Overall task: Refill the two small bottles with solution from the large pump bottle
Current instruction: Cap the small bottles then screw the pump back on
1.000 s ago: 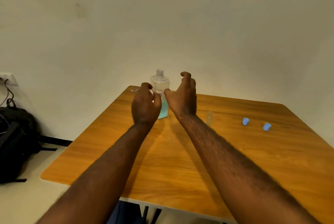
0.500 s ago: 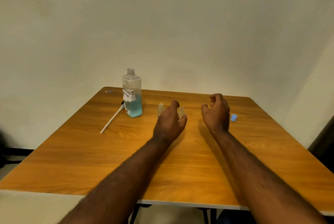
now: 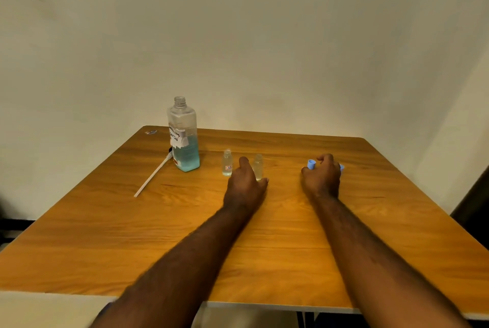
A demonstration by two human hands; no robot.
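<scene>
The large pump bottle [image 3: 184, 140] is seen uncapped at the table's [image 3: 277, 253] far left, with blue solution low inside. Its pump tube [image 3: 152, 177] is laid just beside it. One small bottle [image 3: 227, 164] is stood to its right. The second small bottle [image 3: 258, 167] is flanked by forefinger and thumb of the left hand [image 3: 244, 187]; contact cannot be told. The right hand [image 3: 321, 178] is curled between a blue cap [image 3: 311, 164] and another cap [image 3: 342, 168]; whether either is pinched cannot be told.

Wooden worktop [image 3: 158, 235] — large bottle [image 3: 184, 140] upright, uncapped, far left; pump tube [image 3: 152, 177] flat just beside it; labelled small bottle [image 3: 227, 163], plain small bottle [image 3: 258, 166] upright mid-worktop — blue cap [image 3: 311, 164] right, second blue cap [image 3: 342, 167] partly hidden.
</scene>
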